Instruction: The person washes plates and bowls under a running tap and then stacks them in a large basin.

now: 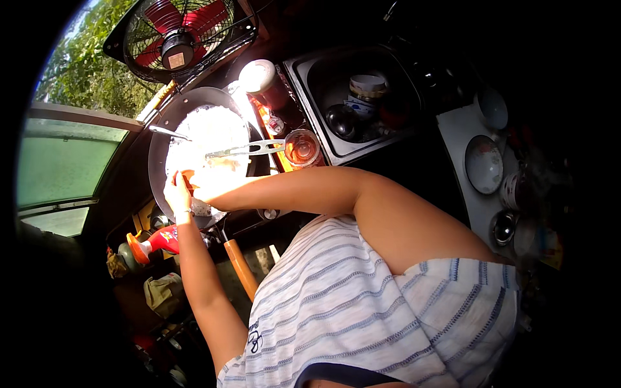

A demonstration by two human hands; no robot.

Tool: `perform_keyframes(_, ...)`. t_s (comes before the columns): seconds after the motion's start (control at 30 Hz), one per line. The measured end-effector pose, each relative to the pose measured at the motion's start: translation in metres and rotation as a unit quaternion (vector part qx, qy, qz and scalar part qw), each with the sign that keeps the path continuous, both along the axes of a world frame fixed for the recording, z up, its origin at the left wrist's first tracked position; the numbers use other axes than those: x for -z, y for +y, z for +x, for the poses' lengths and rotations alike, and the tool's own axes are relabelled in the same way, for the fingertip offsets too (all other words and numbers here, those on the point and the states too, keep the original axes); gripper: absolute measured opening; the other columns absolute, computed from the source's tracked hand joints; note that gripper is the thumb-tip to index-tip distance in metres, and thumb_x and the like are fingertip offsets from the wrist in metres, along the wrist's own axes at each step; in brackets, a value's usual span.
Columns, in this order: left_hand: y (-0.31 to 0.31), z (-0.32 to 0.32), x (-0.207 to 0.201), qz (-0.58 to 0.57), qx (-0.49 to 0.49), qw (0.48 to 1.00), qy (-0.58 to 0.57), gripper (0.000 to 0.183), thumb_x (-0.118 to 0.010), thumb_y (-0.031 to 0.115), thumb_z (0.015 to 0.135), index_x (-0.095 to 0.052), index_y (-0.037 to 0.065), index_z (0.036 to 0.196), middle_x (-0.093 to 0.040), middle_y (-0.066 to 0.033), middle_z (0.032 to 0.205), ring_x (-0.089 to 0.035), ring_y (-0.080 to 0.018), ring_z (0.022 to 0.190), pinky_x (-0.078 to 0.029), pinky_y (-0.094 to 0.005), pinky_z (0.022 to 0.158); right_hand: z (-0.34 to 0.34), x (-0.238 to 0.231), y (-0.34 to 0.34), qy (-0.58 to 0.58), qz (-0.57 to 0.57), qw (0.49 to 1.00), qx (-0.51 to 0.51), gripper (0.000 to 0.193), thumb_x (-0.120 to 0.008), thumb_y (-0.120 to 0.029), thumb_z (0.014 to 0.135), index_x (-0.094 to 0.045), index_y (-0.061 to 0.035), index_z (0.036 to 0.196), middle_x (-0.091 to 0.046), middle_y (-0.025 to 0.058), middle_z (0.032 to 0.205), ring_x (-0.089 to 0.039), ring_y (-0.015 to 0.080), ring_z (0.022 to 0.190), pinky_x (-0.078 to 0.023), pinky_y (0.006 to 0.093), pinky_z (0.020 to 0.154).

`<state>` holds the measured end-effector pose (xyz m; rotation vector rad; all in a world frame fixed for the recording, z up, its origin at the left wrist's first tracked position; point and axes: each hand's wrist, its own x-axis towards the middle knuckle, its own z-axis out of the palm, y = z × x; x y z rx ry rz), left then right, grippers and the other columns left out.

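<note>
The left grip and right grip come together over the near side of a dark pan; glare hides the fingertips, so whether they pinch anything cannot be told. A slotted turner spans the pan's right rim toward a glass jar. Farther right, a sink holds bowls; past the pan hangs a red-bladed fan.

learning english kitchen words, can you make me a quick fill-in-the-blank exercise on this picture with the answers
The fan blades are coloured ____. Stacked bowls sit inside the ____. The person's shirt is patterned with ____. Of the left hand and right hand over the pan, the ____ is nearer the picture's left edge.

Missing words: red; sink; stripes; left.
</note>
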<state>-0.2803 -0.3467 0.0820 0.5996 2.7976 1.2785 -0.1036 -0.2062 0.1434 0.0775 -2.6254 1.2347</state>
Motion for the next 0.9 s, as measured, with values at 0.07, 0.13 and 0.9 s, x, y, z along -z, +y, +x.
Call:
perform_keyframes(0.07, 0.038, 0.024, -0.033, -0.111, 0.012, 0.993, 0.046, 0.025, -0.052, 0.021, 0.085, -0.061, -0.002, 0.089, -0.063, -0.0140, 0.084, -0.061, -0.0227, 0.070, -0.046, -0.0305, 0.065, 0.024, -0.025, 0.044, 0.092, 0.021, 0.991, -0.098, 0.019, -0.052, -0.013, 0.076, -0.058, -0.0049, 0.092, -0.059, 0.0109, 0.085, -0.058, 0.0269, 0.082, -0.046, 0.0357, 0.068)
perform_keyframes(0.13, 0.013, 0.006, -0.019, -0.155, 0.049, 0.986, 0.044, 0.025, -0.053, 0.020, 0.084, -0.058, -0.004, 0.091, -0.062, -0.0158, 0.088, -0.061, -0.0224, 0.080, -0.045, -0.0309, 0.072, 0.062, -0.033, 0.068, 0.142, 0.008, 0.977, -0.157, 0.013, -0.052, -0.012, 0.077, -0.058, -0.0041, 0.086, -0.058, 0.0105, 0.083, -0.058, 0.0262, 0.079, -0.046, 0.0353, 0.065)
perform_keyframes(0.9, 0.334, 0.224, -0.163, -0.127, 0.489, 0.817, 0.278, 0.034, -0.060, -0.001, 0.072, -0.057, 0.009, 0.104, -0.047, -0.0119, 0.120, -0.045, -0.0312, 0.110, -0.036, -0.0404, 0.091, 0.403, 0.084, 0.418, -0.135, 0.142, 0.834, 0.516, 0.021, -0.062, -0.020, 0.076, -0.056, -0.0031, 0.086, -0.057, 0.0112, 0.084, -0.056, 0.0265, 0.076, -0.046, 0.0368, 0.065)
